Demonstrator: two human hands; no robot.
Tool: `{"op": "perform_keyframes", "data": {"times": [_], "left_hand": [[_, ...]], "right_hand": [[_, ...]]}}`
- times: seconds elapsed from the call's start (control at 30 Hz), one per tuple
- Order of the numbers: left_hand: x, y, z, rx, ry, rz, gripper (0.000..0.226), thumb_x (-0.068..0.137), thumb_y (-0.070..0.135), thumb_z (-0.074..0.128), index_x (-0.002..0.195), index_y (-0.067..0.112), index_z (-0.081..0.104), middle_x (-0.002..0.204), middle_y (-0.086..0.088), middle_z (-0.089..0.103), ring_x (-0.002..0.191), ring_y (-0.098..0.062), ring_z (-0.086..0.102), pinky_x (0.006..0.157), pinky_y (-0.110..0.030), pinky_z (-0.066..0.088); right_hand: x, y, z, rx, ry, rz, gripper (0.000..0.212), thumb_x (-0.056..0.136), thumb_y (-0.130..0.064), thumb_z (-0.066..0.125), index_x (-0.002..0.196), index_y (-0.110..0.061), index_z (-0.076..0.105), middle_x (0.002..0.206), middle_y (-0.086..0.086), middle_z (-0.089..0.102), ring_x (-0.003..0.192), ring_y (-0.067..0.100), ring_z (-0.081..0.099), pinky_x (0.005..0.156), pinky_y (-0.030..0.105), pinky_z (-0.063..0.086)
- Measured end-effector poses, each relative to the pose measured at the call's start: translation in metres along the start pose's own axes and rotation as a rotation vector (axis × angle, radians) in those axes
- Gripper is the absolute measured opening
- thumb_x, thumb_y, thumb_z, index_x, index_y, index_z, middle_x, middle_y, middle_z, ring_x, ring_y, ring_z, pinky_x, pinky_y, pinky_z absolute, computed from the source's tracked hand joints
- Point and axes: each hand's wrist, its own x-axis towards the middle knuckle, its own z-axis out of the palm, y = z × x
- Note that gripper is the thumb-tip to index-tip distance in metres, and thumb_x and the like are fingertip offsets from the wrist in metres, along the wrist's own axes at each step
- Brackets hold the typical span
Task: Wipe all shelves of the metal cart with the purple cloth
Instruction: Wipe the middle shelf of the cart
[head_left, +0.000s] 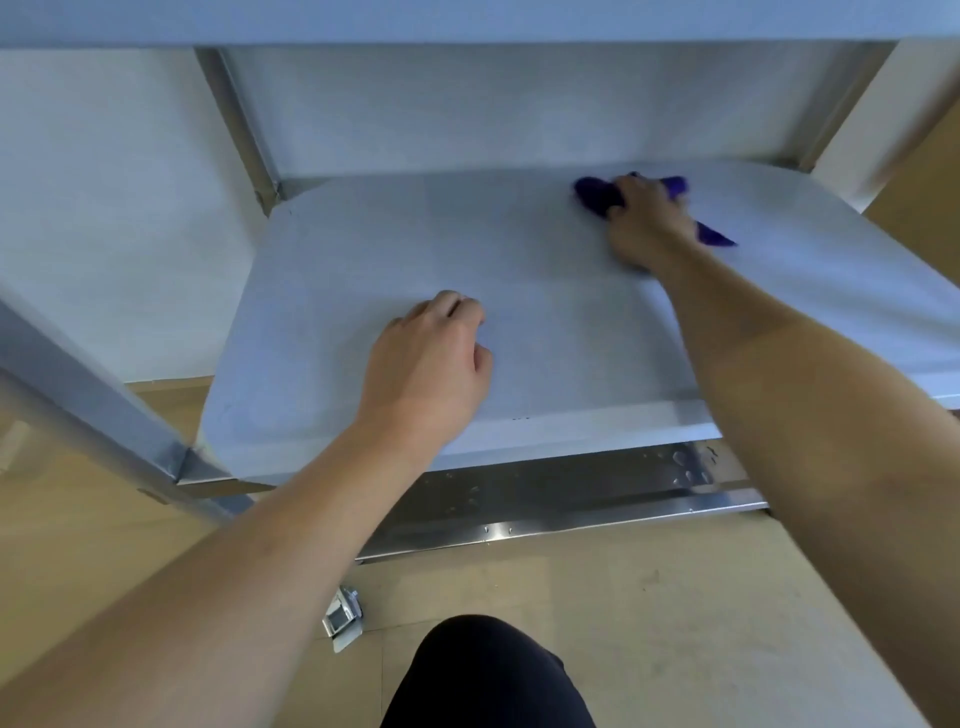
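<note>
The metal cart's middle shelf fills the centre of the view, pale grey and flat. My right hand is pressed on the bunched purple cloth at the shelf's far right, with cloth ends showing on both sides of the fingers. My left hand rests on the shelf's front left part, fingers curled under, holding nothing. A lower shelf of shiny steel shows below the front edge, with water drops on it. The upper shelf's underside spans the top of the view.
Steel corner posts rise at the back left and front left. A caster wheel sits on the wooden floor below. My dark-clothed knee is at the bottom centre. A white wall stands behind the cart.
</note>
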Motion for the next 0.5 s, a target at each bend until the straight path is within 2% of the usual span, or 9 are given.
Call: {"op": "perform_keyframes", "data": {"times": [0.13,0.23,0.3,0.4,0.5], "left_hand": [[-0.001,-0.001,0.000,0.009,0.013,-0.023,0.030,0.086,0.014,0.045,0.110,0.016,0.062,0.119,0.003,0.060,0.101,-0.024,0.057,0.077,-0.033,0.044],[0.000,-0.003,0.000,-0.008,0.023,-0.029,0.029,0.086,0.014,0.045,0.109,0.017,0.062,0.118,0.005,0.060,0.099,-0.023,0.057,0.074,-0.030,0.041],[0.000,-0.003,0.000,-0.010,0.027,-0.022,0.029,0.086,0.014,0.045,0.110,0.017,0.062,0.118,0.005,0.060,0.100,-0.023,0.056,0.074,-0.028,0.038],[0.000,-0.002,0.000,-0.009,0.017,-0.019,0.030,0.085,0.013,0.047,0.110,0.016,0.063,0.118,0.004,0.060,0.100,-0.024,0.057,0.075,-0.030,0.039],[0.000,-0.002,0.000,-0.003,0.013,-0.017,0.029,0.085,0.013,0.048,0.109,0.016,0.063,0.118,0.004,0.060,0.099,-0.024,0.057,0.077,-0.031,0.041]], "right_hand": [[-0.024,-0.083,0.025,0.058,-0.129,-0.401,0.046,0.099,-0.025,0.037,0.145,-0.024,0.038,0.152,0.005,0.038,0.139,0.035,0.034,0.112,0.045,0.033],[-0.024,-0.086,0.025,0.109,-0.170,-0.458,0.049,0.100,-0.030,0.038,0.148,-0.030,0.033,0.155,-0.001,0.035,0.140,0.032,0.033,0.111,0.045,0.034],[-0.012,-0.055,0.016,0.110,-0.112,-0.419,0.046,0.097,-0.031,0.042,0.143,-0.030,0.039,0.149,0.004,0.043,0.133,0.031,0.043,0.107,0.042,0.038],[0.018,0.022,0.001,0.096,-0.014,-0.210,0.034,0.095,-0.029,0.044,0.128,-0.025,0.049,0.136,0.016,0.051,0.124,0.038,0.049,0.102,0.051,0.042],[0.038,0.085,-0.012,0.037,0.026,-0.003,0.044,0.098,-0.032,0.041,0.141,-0.026,0.038,0.147,0.016,0.041,0.133,0.042,0.038,0.106,0.055,0.037]]}}
